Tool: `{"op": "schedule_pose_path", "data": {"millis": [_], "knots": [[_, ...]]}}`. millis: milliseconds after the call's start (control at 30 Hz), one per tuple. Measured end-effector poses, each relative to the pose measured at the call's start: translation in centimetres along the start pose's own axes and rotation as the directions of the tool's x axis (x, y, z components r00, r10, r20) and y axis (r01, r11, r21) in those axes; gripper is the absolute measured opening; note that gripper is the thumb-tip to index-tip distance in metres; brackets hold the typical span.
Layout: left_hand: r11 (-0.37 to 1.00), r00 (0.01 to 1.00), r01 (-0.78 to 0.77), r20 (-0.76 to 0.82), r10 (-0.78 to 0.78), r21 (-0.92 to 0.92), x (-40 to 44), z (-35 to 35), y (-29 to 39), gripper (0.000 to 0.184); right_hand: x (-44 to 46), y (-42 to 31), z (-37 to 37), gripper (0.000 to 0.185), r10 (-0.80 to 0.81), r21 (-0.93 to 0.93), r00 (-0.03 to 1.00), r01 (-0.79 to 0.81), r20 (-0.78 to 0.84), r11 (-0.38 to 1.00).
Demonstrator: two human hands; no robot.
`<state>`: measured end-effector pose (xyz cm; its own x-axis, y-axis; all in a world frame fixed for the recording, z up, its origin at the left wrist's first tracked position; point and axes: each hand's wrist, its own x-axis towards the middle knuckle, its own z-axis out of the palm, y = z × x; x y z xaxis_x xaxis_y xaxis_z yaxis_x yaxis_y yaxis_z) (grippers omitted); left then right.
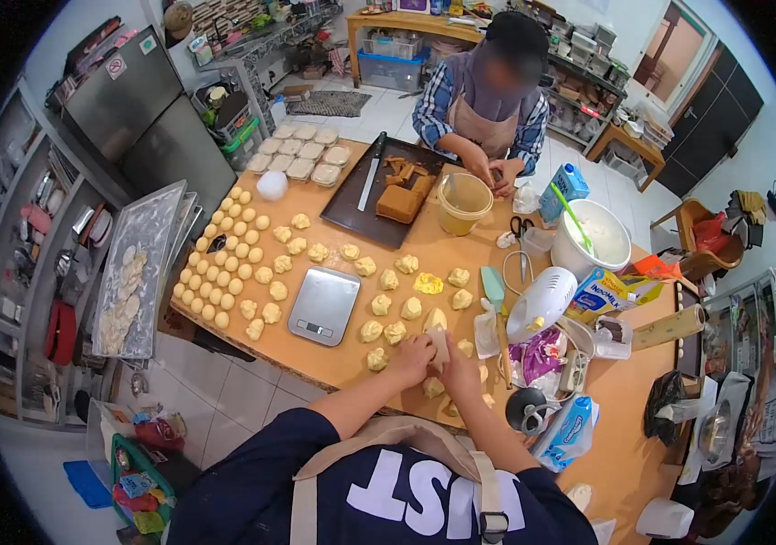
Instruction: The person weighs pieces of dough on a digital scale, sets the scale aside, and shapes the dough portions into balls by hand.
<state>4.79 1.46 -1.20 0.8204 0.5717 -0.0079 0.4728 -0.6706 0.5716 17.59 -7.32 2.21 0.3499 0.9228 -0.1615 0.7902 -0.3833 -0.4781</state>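
At the table's front edge, my left hand and my right hand come together with curled fingers. Between them is a pale elongated thing, whose kind I cannot make out. Just beyond it lies a piece of yellow dough. Rough lumps of dough are scattered around both hands, some partly hidden by my right arm. A flattened bright yellow piece sits farther up the table. Left of my hands stands a silver kitchen scale.
Smooth dough balls crowd the table's left end. A dark tray bears a knife and brown cake. Across the table, a person works beside a tub. A hand mixer and white bucket stand right.
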Motion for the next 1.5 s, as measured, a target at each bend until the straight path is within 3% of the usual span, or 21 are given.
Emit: {"op": "schedule_pose_path", "data": {"millis": [67, 100, 167, 267, 367, 467, 533, 600, 667, 767, 867, 1000, 1067, 1267, 1367, 1500], "knots": [[0.988, 0.995, -0.059, -0.089, 0.047, -0.140, 0.1, -0.3, -0.8, 0.023, -0.6, 0.1, 0.1, 0.077, 0.005, 0.070, 1.000, -0.004, -0.013, 0.998], [0.974, 0.988, -0.094, -0.137, 0.066, -0.204, 0.3, -0.7, -1.3, 0.023, -0.9, 0.2, 0.0, 0.076, -0.006, 0.156, 0.991, 0.027, -0.133, 0.987], [0.959, 0.985, -0.010, -0.167, -0.039, -0.283, 0.3, -3.4, -1.3, 0.021, -1.4, 0.6, -0.7, 0.075, 0.007, 0.314, 0.931, 0.115, -0.364, 0.942], [0.872, 0.937, 0.086, -0.259, -0.236, -0.481, -1.1, -8.1, -1.6, 0.016, -1.9, -0.2, -4.5, 0.069, 0.227, 0.708, 0.924, 0.062, -0.307, 0.704], [0.794, 0.863, 0.097, -0.347, -0.368, -0.601, -1.8, -10.6, -5.1, 0.019, -1.7, 0.2, -5.5, 0.072, 0.162, 0.574, 0.916, 0.086, -0.367, 0.814], [0.911, 0.785, 0.080, -0.538, -0.309, -0.406, -2.4, -13.9, -8.1, 0.025, -1.6, -0.6, -4.5, 0.071, 0.132, 0.546, 0.938, 0.069, -0.320, 0.835], [0.888, 0.699, 0.025, -0.627, -0.344, -0.459, -2.6, -14.8, -10.1, 0.028, -1.9, -1.5, -3.4, 0.071, 0.124, 0.561, 0.947, 0.067, -0.295, 0.825], [0.887, 0.720, 0.049, -0.599, -0.350, -0.459, -3.0, -15.4, -12.3, 0.027, -2.4, -2.9, -2.8, 0.071, 0.116, 0.549, 0.956, 0.053, -0.268, 0.834], [0.908, 0.836, 0.140, -0.444, -0.323, -0.395, -3.1, -15.6, -14.9, 0.023, -3.0, -5.2, -3.4, 0.071, 0.107, 0.491, 0.964, 0.026, -0.241, 0.871], [0.985, 0.955, 0.147, -0.244, -0.165, -0.090, -3.8, -13.5, -19.4, 0.020, -3.3, -5.7, -2.4, 0.070, 0.130, 0.488, 0.966, -0.004, -0.225, 0.873], [0.943, 0.963, 0.256, -0.145, -0.228, 0.212, -4.1, -15.6, -17.4, 0.022, -3.3, -5.3, -0.9, 0.070, 0.227, 0.588, 0.946, -0.051, -0.231, 0.807], [0.947, 0.916, -0.008, -0.378, 0.136, 0.322, -4.8, -17.9, -17.3, 0.023, -3.5, -6.0, 0.2, 0.070, 0.279, 0.570, 0.913, -0.064, -0.298, 0.819], [0.959, 0.865, -0.095, -0.455, 0.212, 0.267, -5.3, -19.6, -17.1, 0.022, -3.7, -7.9, -0.7, 0.071, 0.266, 0.531, 0.903, -0.050, -0.338, 0.846], [0.997, 0.792, 0.002, -0.609, 0.045, 0.077, -6.3, -21.3, -20.5, 0.023, -3.5, -8.6, 1.8, 0.072, 0.372, 0.695, 0.860, -0.027, -0.351, 0.719], [1.000, 0.797, -0.028, -0.604, 0.016, -0.011, -6.3, -21.3, -22.4, 0.022, -3.1, -10.1, 2.0, 0.072, 0.327, 0.632, 0.847, 0.013, -0.418, 0.775], [0.993, 0.834, -0.015, -0.549, -0.051, -0.115, -6.1, -20.8, -23.5, 0.020, -3.2, -11.9, 2.0, 0.072, 0.411, 0.701, 0.853, -0.078, -0.321, 0.709]]}}
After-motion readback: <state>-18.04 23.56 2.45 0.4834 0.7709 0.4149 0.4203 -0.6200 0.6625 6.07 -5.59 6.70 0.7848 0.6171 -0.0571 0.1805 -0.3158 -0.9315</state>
